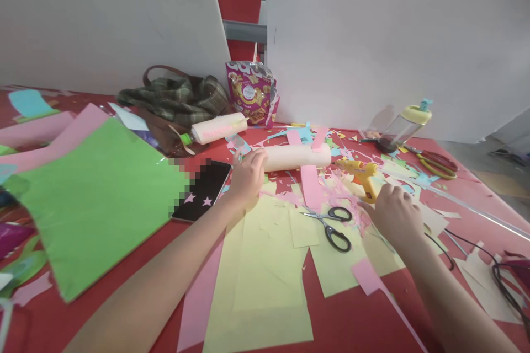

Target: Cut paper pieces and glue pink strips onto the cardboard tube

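A red table (351, 326) is shown, directions being read from a clock face centred on the pale tube (285, 159). A green sheet (103, 198) is placed toward 9 o'clock, and pale yellow paper (269, 265) is spread between 6 and 7. The tube itself is laid crosswise near the middle of the view; its 9 o'clock end is covered by the left hand (248, 176), whose fingers are closed over it in an apparent grip. The right hand (395, 212) is seen at 4 o'clock, half curled, beside the yellow glue gun (364, 174); whether the gun is touched, or anything is held, cannot be told. Scissors (322, 217) are left open at 5 o'clock. The work is judged to be partway along: pink strips (309, 185) have been cut, and one is laid onto the tube near its 3 o'clock end, whereas most of the tube is bare, loose strip ends are left, and fastening cannot be confirmed.
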Demonstrator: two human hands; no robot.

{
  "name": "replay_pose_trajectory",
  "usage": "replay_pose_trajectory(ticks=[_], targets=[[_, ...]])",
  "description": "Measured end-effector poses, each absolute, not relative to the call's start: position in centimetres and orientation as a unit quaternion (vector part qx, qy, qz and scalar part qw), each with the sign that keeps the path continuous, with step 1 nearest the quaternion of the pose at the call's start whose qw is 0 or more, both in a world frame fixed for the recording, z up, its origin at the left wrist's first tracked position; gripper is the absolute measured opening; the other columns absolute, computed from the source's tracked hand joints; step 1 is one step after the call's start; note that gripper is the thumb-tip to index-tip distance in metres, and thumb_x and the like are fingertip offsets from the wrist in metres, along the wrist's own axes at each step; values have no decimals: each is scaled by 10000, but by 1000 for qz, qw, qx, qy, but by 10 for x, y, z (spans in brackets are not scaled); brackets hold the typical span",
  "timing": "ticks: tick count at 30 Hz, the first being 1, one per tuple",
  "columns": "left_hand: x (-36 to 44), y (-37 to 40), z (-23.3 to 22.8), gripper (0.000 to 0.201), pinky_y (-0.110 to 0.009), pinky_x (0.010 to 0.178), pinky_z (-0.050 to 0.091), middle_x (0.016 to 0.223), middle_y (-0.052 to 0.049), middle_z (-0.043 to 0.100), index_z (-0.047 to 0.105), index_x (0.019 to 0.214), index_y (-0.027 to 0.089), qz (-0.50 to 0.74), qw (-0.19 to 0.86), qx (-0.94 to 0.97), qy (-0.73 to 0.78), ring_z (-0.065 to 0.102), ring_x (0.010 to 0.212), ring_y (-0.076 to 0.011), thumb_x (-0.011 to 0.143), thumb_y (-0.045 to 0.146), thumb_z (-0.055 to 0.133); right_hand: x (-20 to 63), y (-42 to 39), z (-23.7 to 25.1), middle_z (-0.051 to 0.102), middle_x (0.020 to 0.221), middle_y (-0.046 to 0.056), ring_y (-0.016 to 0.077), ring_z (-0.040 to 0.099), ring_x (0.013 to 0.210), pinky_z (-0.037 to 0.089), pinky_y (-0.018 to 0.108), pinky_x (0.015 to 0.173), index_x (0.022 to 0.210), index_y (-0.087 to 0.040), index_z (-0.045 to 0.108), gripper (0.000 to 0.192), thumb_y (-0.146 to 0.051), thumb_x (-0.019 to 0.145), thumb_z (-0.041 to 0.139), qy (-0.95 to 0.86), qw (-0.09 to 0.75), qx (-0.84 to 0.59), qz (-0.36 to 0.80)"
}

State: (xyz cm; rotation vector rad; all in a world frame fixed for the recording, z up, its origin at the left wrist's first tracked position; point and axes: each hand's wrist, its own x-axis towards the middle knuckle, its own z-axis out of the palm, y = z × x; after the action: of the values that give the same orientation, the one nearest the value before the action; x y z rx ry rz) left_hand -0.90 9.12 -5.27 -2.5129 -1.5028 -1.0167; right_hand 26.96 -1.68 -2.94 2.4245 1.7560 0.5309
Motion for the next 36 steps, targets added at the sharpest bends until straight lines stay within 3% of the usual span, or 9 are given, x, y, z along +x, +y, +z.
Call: replay_pose_trajectory(ticks=[3,8,13,17,23,31,36], targets=[[-14,97,-44,284,-415,962,197,1060,-44,579,522,890,181,-321,-24,-816,-480,495,1016,-161,750,78,297,245,-29,-22,522,727,123,248,527,644,340,308,520,819,-110,476,310,-413,761,447,640,82,748,152],[-18,100,-39,273,-375,930,266,1025,-41,597,540,831,175,-321,-62,-823,-465,509,994,-155,748,90,294,183,-24,-10,540,698,45,177,517,649,332,283,589,712,-162,507,121,-258,773,466,815,-3,578,42],[-18,100,-43,298,-383,943,250,1043,-49,590,521,911,174,-330,-51,-818,-469,522,978,-160,733,69,307,125,11,-19,575,769,54,178,527,744,311,317,694,753,-159,557,41,-159,743,517,893,-82,436,-69],[-18,101,-43,295,-404,959,223,1048,-48,589,519,912,180,-323,-41,-821,-469,525,974,-168,727,71,317,94,39,-43,584,888,52,160,537,790,338,265,648,846,-175,567,129,-138,748,491,891,-111,427,-101],[-23,105,-42,290,-410,960,218,1042,-33,593,520,873,194,-312,-59,-827,-464,515,989,-162,724,65,308,75,51,-64,601,906,67,161,546,762,336,254,621,837,-148,586,191,-93,710,454,880,-127,440,-126],[-24,106,-46,306,-418,985,159,1056,-34,585,487,947,198,-307,-35,-835,-455,501,1012,-159,727,70,317,71,50,-53,614,695,39,159,507,655,242,278,592,715,-150,578,220,-14,663,412,894,-98,420,-121],[-27,107,-45,326,-417,990,139,1079,-28,571,475,974,203,-289,-24,-845,-449,497,1016,-155,734,63,305,71,52,-50,582,690,36,137,463,626,197,270,563,691,-150,547,211,-2,659,400,908,-81,394,-115]])
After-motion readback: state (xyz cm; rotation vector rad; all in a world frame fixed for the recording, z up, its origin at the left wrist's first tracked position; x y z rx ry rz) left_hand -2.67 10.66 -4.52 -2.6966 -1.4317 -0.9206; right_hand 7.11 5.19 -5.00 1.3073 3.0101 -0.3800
